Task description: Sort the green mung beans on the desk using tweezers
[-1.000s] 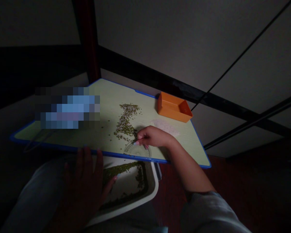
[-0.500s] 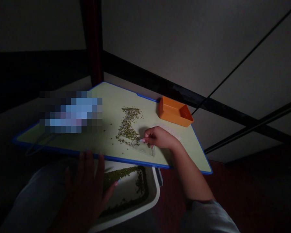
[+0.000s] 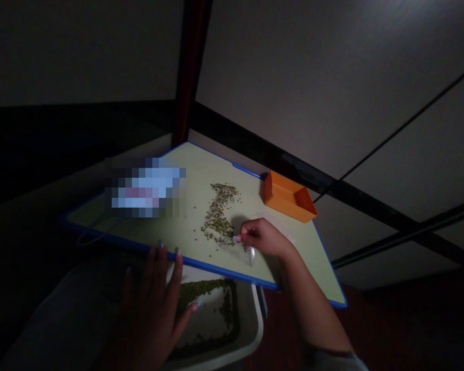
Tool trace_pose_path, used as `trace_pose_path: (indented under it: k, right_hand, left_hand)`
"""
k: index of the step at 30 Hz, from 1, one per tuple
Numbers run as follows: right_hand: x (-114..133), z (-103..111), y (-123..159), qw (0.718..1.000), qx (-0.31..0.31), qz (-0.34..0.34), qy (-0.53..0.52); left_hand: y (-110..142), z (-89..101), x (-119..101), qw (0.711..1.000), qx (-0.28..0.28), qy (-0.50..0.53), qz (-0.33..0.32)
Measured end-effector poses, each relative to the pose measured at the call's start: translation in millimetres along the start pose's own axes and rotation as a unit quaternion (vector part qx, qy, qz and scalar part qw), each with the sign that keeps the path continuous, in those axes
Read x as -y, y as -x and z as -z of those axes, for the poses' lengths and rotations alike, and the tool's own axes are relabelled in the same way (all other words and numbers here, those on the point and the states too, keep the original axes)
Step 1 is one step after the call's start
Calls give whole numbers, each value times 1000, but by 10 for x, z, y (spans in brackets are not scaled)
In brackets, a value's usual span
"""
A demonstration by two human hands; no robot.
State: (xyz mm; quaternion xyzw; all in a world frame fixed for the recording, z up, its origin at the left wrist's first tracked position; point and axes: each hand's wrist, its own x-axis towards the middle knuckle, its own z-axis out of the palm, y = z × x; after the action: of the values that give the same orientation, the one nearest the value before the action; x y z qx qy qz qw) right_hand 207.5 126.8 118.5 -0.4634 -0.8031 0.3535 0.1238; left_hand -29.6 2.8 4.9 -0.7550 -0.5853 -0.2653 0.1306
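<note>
My right hand [image 3: 261, 237] is over the board, thumb and fingers pinched together at the lower edge of a patch of small green-brown grains [image 3: 218, 214]. Whatever is in the pinch is too small or hidden to make out. Just under those fingers lies a clear plastic piece [image 3: 235, 253] with a shiny rim. My left hand [image 3: 154, 299] has its fingers spread, the tips by the board's near edge and the thumb over a white tub [image 3: 257, 330]. More green grains [image 3: 204, 288] line the inside of this tub.
The pale yellow board [image 3: 189, 170] has a blue rim and sits partly above the tub. At its far right corner stands an orange open box [image 3: 290, 198]. A blurred-out lit object [image 3: 149, 188] is on the left side. Dark panelled walls rise behind.
The view has shifted, so everything sits lower and further right. My right hand stays pinched by the grains, and my left hand keeps its spread pose.
</note>
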Motion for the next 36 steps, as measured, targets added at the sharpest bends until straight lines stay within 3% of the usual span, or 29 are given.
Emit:
trace_pose_path:
  k: [11,21,36]
  right_hand:
    - [156,-168,-89,994,-57,-58,79]
    - [213,-202,-100,989,-94,-61,99]
    - [367,-234,-149,989,-86,-52,107]
  left_hand:
    - [30,-33,9,1000,-25,10,-5]
    - [31,-27,32,999,-20,42,-2]
    - [66,-5,31,988,-19,143,57]
